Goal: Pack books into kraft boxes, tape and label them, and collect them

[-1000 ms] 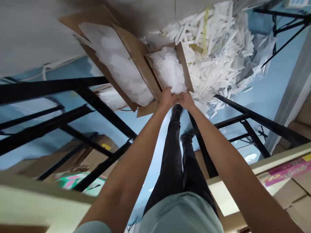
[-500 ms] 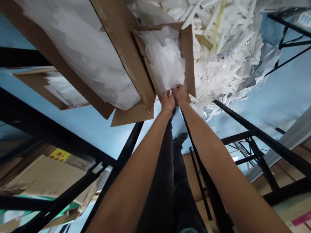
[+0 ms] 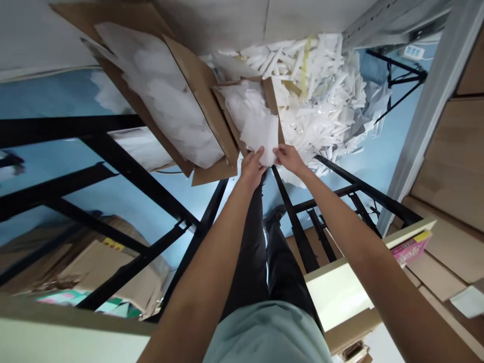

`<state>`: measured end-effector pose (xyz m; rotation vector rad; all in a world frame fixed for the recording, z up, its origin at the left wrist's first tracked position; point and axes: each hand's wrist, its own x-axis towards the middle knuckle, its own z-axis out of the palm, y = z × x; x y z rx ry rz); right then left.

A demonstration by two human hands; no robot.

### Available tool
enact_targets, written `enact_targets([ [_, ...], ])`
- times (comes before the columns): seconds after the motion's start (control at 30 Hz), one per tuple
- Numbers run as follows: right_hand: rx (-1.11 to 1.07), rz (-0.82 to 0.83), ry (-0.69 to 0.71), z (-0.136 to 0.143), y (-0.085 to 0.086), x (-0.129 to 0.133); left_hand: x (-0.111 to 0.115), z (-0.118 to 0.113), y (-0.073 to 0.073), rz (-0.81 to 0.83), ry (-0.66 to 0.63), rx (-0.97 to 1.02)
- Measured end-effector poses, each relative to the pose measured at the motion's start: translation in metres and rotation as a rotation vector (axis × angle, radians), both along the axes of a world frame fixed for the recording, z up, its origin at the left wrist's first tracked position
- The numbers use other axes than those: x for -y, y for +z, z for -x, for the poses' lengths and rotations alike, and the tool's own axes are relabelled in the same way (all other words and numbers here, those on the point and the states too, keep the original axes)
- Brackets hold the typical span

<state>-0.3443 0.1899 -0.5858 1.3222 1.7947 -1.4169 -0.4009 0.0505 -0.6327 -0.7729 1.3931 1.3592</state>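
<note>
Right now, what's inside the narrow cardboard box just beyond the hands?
White sheets are heaped in the narrow cardboard box. The right hand pinches one sheet over the near end, the left hand opposite. The sheets hide the bottom from view.

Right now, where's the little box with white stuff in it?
In the head view, the little box is just above the centre, between the bigger box on the left and the white heap on the right.

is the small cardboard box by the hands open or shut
Open: white pieces show through the top of the small cardboard box, with no flap closed over them.
</note>
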Motion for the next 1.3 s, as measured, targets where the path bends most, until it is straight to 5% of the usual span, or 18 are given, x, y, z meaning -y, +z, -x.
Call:
enact_targets([
  [0.3, 0.007, -0.112, -0.130, -0.046, 0.097, 0.003, -0.014, 0.009, 0.073, -0.023, 0.063, -0.018],
  [0.47, 0.018, -0.152, -0.253, -0.067, 0.131, 0.013, -0.016, 0.004, 0.118, -0.066, 0.014, -0.171],
  [0.63, -0.040, -0.378, -0.272, -0.056, 0.162, 0.018, -0.015, 0.000, 0.157, -0.022, -0.073, -0.290],
  [0.73, -0.283, -0.252, -0.302, -0.039, 0.193, 0.028, -0.016, -0.004, 0.193, -0.012, -0.212, -0.506],
  [0.9, -0.489, -0.211, -0.489, -0.038, 0.265, 0.055, -0.016, -0.019, 0.277, -0.139, -0.500, -0.832],
  [1.1, -0.548, -0.308, -0.905, -0.110, 0.339, 0.076, -0.010, -0.069, 0.356, -0.482, -0.813, -0.997],
  [1.3, -0.566, -0.201, -1.084, -0.193, 0.368, 0.087, -0.011, -0.140, 0.378, -0.419, -0.668, -0.816],
])
